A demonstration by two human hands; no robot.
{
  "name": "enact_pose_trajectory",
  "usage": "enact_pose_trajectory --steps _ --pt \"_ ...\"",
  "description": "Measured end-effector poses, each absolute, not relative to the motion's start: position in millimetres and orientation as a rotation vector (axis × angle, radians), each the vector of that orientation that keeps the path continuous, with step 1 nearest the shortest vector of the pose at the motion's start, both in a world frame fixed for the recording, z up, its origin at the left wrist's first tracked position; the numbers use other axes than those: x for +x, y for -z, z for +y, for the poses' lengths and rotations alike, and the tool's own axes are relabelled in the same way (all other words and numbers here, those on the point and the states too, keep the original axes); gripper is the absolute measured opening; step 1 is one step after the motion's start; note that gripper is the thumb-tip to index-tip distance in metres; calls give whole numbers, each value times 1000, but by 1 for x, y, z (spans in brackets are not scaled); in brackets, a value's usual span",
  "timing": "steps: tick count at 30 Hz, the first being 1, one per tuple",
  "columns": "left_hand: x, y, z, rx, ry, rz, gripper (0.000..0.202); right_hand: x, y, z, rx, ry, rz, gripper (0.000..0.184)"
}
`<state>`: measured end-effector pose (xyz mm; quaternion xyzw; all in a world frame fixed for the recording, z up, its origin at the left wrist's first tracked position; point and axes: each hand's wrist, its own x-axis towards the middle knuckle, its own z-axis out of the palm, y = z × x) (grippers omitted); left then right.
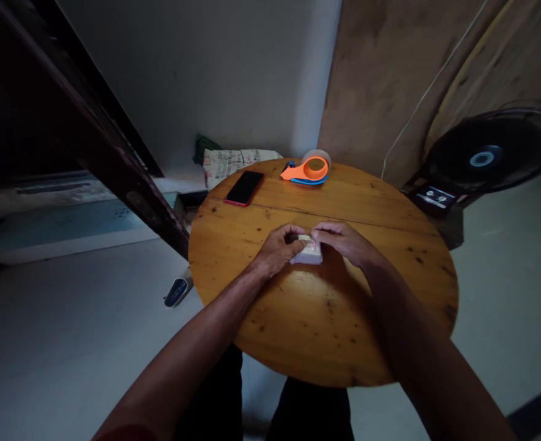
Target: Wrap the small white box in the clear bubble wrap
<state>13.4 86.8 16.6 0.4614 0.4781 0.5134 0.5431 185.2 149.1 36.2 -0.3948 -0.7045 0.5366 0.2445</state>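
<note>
Left hand and right hand pinch small box mid-table.

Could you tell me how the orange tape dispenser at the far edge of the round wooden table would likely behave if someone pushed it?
The orange tape dispenser lies flat on the round wooden table, so it would probably slide rather than roll. It looks like plastic, likely light and stiff. Sitting near the far rim, a push away could tip it off.
</note>
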Motion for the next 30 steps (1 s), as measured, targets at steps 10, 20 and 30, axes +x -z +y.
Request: enact_pose_trajectory --steps 10,20,30 --pt "13 -22 88 887 -1378 1118 29 191 -43 152 -1087 -1375 -1860 26" --pt "9 -18 90 903 -1401 1125 38 195 -62 144 -917 -1220 -2241 22" --pt "10 -18 89 934 -1348 1118 42 189 -52 146 -796 -1013 -2340 15"
